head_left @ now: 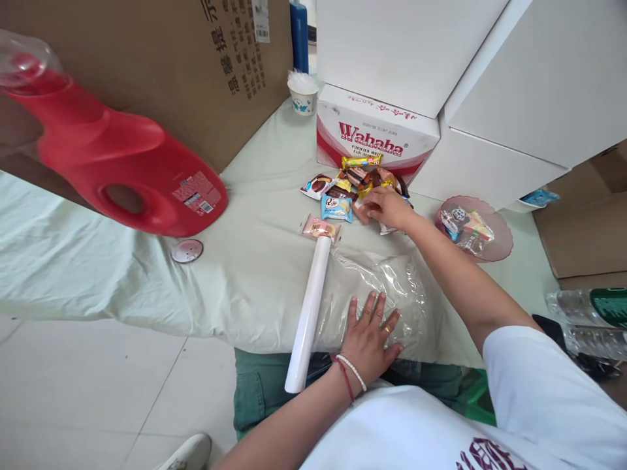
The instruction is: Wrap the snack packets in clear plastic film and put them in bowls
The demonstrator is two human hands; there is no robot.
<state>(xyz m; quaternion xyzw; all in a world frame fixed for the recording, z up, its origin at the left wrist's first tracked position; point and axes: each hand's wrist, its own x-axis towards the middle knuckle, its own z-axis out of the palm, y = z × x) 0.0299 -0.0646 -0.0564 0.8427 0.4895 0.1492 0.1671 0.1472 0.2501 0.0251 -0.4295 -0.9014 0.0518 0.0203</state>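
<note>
Bag [411,277] near edge of cloth [255,274] beneath splayed left fingers [378,308], room leftward; right fingers [377,197] at snacks [337,207], grip unclear.

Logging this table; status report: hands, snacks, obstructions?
Left hand flat on clear plastic bag. Right hand at pile of colourful wrapped snacks. White cylindrical roll beside bag, clear of right hand.

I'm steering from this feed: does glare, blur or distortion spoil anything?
Head view: bright glare streaks the clear plastic bag around the left hand; head view: big lettering on the Wahaha box is legible, fine print on the red bottle isn't; head view: wide-angle stretch likely exaggerates that bottle.
</note>
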